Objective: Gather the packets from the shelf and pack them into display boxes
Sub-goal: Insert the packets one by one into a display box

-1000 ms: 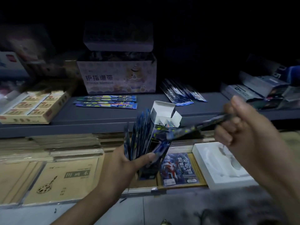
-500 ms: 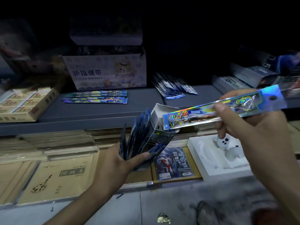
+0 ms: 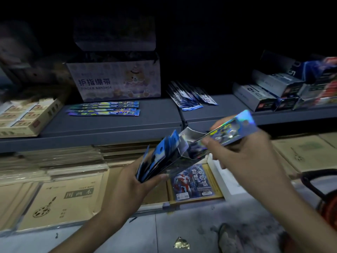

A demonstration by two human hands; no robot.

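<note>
Head view: holographic packet (image 3: 230, 129) in right hand (image 3: 242, 161), beside display box (image 3: 184, 150)

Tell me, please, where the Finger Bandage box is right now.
The Finger Bandage box stands on the grey shelf, left of centre in the head view, behind the flat packets and left of the fanned packets.

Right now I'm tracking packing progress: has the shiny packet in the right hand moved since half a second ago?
Yes. Against the grey shelf, the shiny packet has slid left, its lower end reaching the mouth of the display box.
</note>
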